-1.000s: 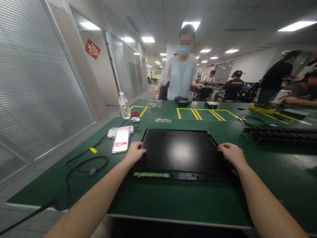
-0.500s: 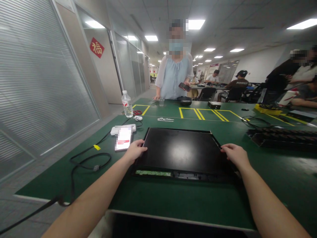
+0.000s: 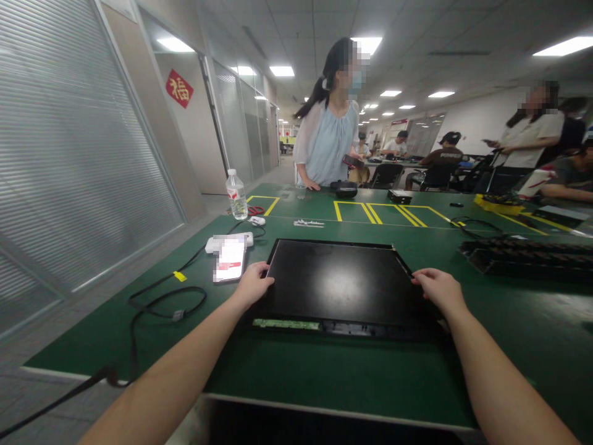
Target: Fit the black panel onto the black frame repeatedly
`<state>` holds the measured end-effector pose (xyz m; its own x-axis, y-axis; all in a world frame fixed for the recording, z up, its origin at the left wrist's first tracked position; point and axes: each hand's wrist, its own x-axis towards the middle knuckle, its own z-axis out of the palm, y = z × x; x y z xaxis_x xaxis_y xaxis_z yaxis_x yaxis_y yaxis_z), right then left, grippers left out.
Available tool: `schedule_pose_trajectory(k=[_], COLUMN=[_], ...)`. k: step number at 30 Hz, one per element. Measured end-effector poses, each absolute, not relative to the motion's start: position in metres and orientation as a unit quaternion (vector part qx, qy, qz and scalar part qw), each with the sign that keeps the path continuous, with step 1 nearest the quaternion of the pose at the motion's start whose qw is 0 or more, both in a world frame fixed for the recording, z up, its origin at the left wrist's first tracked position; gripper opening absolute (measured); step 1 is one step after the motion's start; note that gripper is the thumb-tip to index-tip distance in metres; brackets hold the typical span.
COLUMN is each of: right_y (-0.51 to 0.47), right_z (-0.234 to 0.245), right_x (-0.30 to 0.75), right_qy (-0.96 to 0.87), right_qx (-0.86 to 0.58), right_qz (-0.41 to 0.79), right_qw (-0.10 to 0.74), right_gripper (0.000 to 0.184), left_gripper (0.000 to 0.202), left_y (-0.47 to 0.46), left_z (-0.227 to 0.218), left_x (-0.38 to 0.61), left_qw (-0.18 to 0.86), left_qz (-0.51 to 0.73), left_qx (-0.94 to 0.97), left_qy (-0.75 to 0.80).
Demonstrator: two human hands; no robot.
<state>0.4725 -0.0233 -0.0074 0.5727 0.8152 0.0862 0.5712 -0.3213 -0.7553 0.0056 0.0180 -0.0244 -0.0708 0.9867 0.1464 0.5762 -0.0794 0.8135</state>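
A flat black display panel (image 3: 340,281) lies on the green table (image 3: 296,377) straight in front of me, with a green circuit strip (image 3: 286,324) showing along its near edge. My left hand (image 3: 252,285) curls over the panel's left edge and grips it. My right hand (image 3: 438,288) holds the right edge the same way, fingers bent down over the side. The panel rests flat on the mat.
A phone (image 3: 229,259) lies left of the panel beside a white power strip (image 3: 214,243) and a black cable (image 3: 162,303). A water bottle (image 3: 237,195) stands behind. Black trays (image 3: 528,256) sit at right. A person (image 3: 330,139) stands across the table; others sit or stand at right.
My hands stay on the panel's edges. The person across the table has turned sideways, and a person at right now stands further left.
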Motion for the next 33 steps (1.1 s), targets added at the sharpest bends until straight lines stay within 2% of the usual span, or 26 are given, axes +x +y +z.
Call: schedule_pose_trajectory(k=[13,20,33], right_y=[-0.0236,-0.024,-0.0244], right_z=[-0.0054,-0.0072,-0.0045], right_x=[0.4733,0.4733,0.471], right_qy=[-0.433,-0.419,-0.422], right_qx=[-0.798,-0.787,-0.791], right_qz=[0.171,0.187,0.18], right_qw=[0.382,0.413,0.405], right_gripper=[0.021,0.023,0.022], left_gripper=[0.037,0.036,0.036], left_y=[0.0187,0.0188,0.0134], left_z=[-0.0184,-0.0182,-0.0162], left_x=[0.0046,0.0045,0.0086], left_qw=[0.166,0.141,0.098], left_qz=[0.292,0.275,0.234], left_qx=[0.673,0.683,0.723], left_qy=[0.659,0.661,0.643])
